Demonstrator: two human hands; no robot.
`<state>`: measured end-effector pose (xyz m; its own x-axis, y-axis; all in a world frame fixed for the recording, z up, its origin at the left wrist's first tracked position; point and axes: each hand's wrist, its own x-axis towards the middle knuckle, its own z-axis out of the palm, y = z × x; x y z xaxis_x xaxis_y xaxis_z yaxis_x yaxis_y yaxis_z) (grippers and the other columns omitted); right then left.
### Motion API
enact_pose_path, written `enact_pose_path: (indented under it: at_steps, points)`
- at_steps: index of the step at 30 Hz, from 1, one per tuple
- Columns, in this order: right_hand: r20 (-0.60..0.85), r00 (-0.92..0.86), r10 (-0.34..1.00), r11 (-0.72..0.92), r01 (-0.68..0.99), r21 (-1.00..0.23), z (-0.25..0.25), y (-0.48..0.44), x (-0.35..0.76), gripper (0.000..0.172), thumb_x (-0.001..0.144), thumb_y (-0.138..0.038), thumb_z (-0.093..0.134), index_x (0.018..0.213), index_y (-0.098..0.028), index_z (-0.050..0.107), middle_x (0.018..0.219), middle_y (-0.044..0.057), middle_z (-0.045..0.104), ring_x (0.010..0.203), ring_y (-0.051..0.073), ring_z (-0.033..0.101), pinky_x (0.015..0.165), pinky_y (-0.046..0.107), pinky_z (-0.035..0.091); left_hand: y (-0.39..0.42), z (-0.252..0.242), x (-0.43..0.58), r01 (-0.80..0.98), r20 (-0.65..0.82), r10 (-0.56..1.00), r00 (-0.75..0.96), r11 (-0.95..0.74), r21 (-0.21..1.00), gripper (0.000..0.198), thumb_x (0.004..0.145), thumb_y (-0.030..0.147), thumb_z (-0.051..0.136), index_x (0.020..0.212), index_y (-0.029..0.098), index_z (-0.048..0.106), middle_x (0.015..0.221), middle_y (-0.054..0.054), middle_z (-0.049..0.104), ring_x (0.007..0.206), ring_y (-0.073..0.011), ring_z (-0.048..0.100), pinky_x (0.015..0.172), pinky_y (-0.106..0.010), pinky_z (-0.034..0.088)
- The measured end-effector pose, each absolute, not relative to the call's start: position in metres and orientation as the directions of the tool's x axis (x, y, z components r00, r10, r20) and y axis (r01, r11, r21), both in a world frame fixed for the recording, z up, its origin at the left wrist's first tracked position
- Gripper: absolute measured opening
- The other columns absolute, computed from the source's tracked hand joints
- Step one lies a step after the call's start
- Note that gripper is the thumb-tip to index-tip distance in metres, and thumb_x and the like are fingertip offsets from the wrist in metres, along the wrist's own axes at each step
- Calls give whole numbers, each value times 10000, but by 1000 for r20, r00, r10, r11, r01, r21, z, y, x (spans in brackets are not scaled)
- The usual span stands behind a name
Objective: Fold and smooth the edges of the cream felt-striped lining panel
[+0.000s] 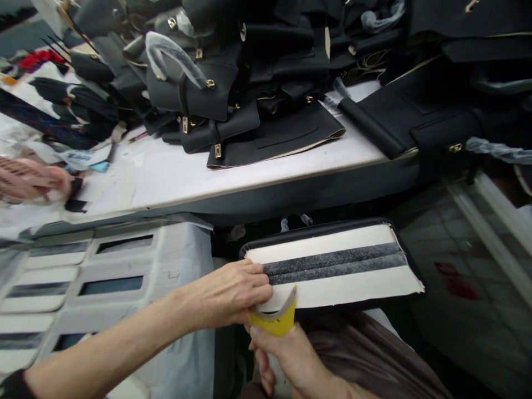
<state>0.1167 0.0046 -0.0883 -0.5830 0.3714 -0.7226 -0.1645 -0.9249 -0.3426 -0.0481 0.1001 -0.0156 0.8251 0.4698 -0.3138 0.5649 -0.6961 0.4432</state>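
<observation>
A black bag panel (332,288) lies over my lap, its inside facing up: white board with two grey felt-like strips and dark folded edges. Curled over its left end are the fingers of my left hand (235,291), closed on the corner. My right hand (291,354) is wrapped round a yellow tool (276,321) with a crescent-shaped grey edge and a pointed tip. The tool's tip meets or overlaps the panel's near edge, just beside my left fingers. Its lower part is hidden in my right hand.
Several black leather bags (195,94) with gold clasps are heaped along a white table (166,172). To the left, a paper-covered stand (187,266) holds white panels (37,288) with grey strips. A pink roll (33,180) lies at the table's left. A glass-like pane (469,266) stands right.
</observation>
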Motion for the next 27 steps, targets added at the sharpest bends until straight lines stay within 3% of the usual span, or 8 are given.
enact_pose_path:
  at_steps: [5, 8, 12, 16, 18, 20, 23, 27]
  points:
    - [-728, -571, 380, -923, -184, -337, -85, 3, 118, 522, 614, -588, 809, 668, -109, 610, 425, -26, 486, 299, 70, 381, 304, 192, 329, 83, -12, -52, 587, -226, 549, 805, -683, 435, 224, 821, 219, 711, 854, 204, 491, 906, -9, 624, 870, -194, 538, 795, -334, 426]
    - [-723, -573, 386, -920, -176, -351, -86, 2, 118, 534, 614, -599, 811, 671, -107, 612, 423, -22, 493, 303, 81, 408, 305, 199, 354, 49, -18, -60, 666, -38, 719, 694, -621, 413, 234, 847, 99, 600, 1055, 196, 554, 1061, -50, 633, 1054, -207, 548, 1043, -379, 378]
    - [-716, -578, 391, -916, -173, -361, -87, 2, 118, 566, 565, -612, 838, 694, -103, 628, 424, -24, 505, 303, 84, 413, 305, 207, 370, -6, -48, -65, 781, 185, 962, 199, -270, 563, 566, 841, 194, 684, 1354, 301, 469, 1393, -59, 506, 1361, -258, 376, 1191, -465, 217]
    - [-711, -582, 395, -916, -186, -356, -84, 1, 117, 590, 504, -606, 875, 685, -100, 629, 437, -23, 520, 312, 84, 430, 326, 217, 398, -39, -86, -37, 236, -65, 923, -380, 164, 958, 636, 901, 332, 625, 1468, 341, 336, 1558, -28, 325, 1450, -232, 241, 1210, -447, 178]
    - [-698, -575, 427, -901, -209, -380, -84, -2, 115, 569, 543, -597, 867, 699, -104, 631, 445, -21, 527, 321, 86, 442, 346, 221, 414, -41, -98, -12, -89, -178, 879, -443, 154, 984, 560, 928, 373, 572, 1454, 322, 386, 1556, -15, 337, 1448, -214, 247, 1206, -402, 190]
    - [-680, -557, 477, -877, -243, -415, -87, -6, 113, 539, 591, -591, 849, 722, -115, 632, 443, -27, 522, 325, 88, 447, 364, 223, 422, -38, -102, 12, -289, -281, 831, -481, 153, 945, 523, 941, 426, 533, 1442, 323, 419, 1502, -28, 428, 1322, -213, 470, 1139, -378, 354]
    - [-654, -567, 500, -860, -238, -451, -92, -12, 111, 551, 617, -654, 799, 660, -143, 600, 409, -28, 486, 329, 109, 460, 377, 241, 430, -35, -100, 32, -397, -397, 763, -510, 201, 896, 578, 931, 508, 517, 1470, 371, 359, 1394, -45, 549, 890, -193, 715, 894, -391, 578]
    - [-636, -609, 474, -841, -98, -533, -89, -8, 125, 659, 594, -811, 685, 527, -173, 534, 366, -7, 428, 359, 144, 479, 399, 270, 430, -36, -99, 34, -267, -255, 797, -548, 122, 956, 515, 958, 477, 472, 1452, 346, 410, 1505, 8, 424, 1317, -235, 476, 1157, -396, 317]
